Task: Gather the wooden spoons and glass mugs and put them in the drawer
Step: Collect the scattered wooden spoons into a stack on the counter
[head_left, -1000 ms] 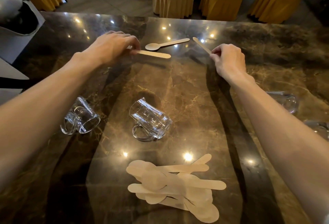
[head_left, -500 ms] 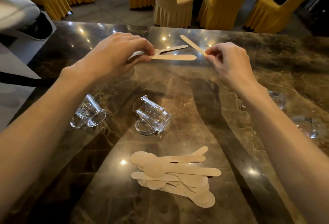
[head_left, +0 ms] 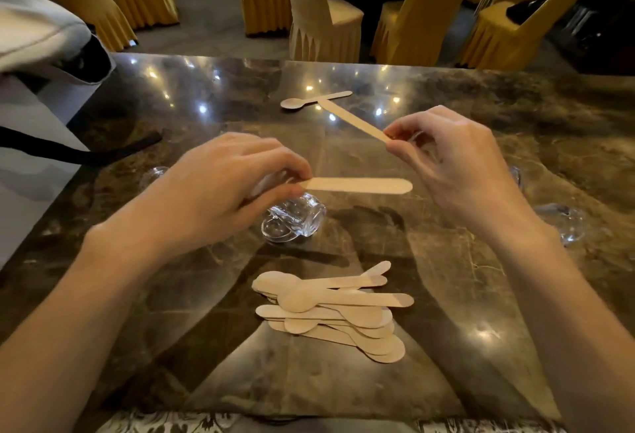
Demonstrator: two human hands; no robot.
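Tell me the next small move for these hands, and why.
The left hand pinches one wooden spoon and the right hand a second spoon, both off the table, so neither grip is free for the lone spoon farther back. Probably lay both on the spoon pile in front first.

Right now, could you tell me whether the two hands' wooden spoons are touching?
Apart. In the head view, bare tabletop shows between the level wooden spoon in the left hand and the slanted wooden spoon in the right hand.

Left hand (head_left: 213, 192) and right hand (head_left: 457, 164) (spoons (head_left: 357, 185) lifted) drew nearer.
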